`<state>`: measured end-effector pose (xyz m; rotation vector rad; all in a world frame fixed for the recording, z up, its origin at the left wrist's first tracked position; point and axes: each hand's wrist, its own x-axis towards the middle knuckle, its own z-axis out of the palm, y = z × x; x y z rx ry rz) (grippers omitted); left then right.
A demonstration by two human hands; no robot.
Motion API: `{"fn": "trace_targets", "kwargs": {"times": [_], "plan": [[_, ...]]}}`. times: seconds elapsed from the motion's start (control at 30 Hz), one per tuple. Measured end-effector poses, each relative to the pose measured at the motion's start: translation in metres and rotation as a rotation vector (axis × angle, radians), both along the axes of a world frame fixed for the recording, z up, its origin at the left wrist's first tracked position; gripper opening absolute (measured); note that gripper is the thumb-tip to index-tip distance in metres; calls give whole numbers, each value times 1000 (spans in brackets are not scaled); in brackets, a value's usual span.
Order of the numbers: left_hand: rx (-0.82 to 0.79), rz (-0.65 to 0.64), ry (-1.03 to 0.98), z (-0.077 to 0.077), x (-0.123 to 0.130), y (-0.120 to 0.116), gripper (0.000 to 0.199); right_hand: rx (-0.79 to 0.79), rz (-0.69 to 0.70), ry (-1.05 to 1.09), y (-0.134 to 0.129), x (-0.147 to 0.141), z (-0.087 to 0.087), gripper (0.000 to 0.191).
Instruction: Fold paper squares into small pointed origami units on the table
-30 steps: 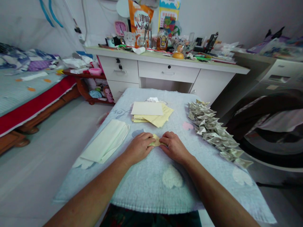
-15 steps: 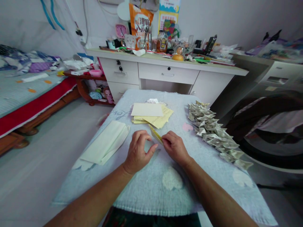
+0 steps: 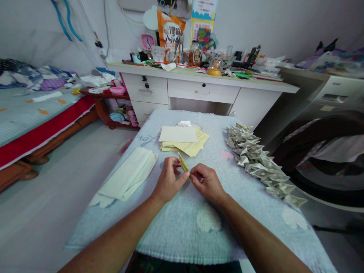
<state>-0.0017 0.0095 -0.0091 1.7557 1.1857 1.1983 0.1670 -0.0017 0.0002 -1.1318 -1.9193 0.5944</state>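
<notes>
A narrow folded piece of yellow paper [image 3: 183, 162] stands on edge between my hands, just above the cloth-covered table. My right hand [image 3: 207, 181] pinches its near end between thumb and fingertips. On the other side, my left hand [image 3: 170, 180] has its fingers curled against the paper and its thumb pressed near the same end. Beyond them lies a stack of yellow paper sheets [image 3: 193, 146], with a pale cream card [image 3: 178, 134] on top. To the right, folded pointed paper pieces [image 3: 257, 161] stand nested in a long row.
Folded pale green sheets [image 3: 127, 174] lie on the table's left, and a crumpled white tissue [image 3: 184, 123] sits behind the stack. A white desk [image 3: 203, 91] crowded with items stands beyond the table. A front-loading washing machine [image 3: 338, 98] is at the right, a bed [image 3: 36, 110] at the left.
My left thumb and fingers have closed in on the folded yellow paper from the left. My right hand has shifted slightly left and down along it. The view has tilted slightly.
</notes>
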Motion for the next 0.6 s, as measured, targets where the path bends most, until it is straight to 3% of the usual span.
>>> {"fn": "trace_targets", "kwargs": {"times": [0.1,0.23,0.33,0.6], "plan": [[-115,-95,-78,1,-1,2,34,-42,8,34,-2,-1,2,6],[-144,-148,-135,2,-3,4,33,-167,-4,122,-2,-1,0,6],[-73,-160,-85,2,-3,4,31,-226,-20,183,0,0,-3,15],[156,-161,173,11,-4,0,28,-205,-63,175,1,1,-4,5]]}}
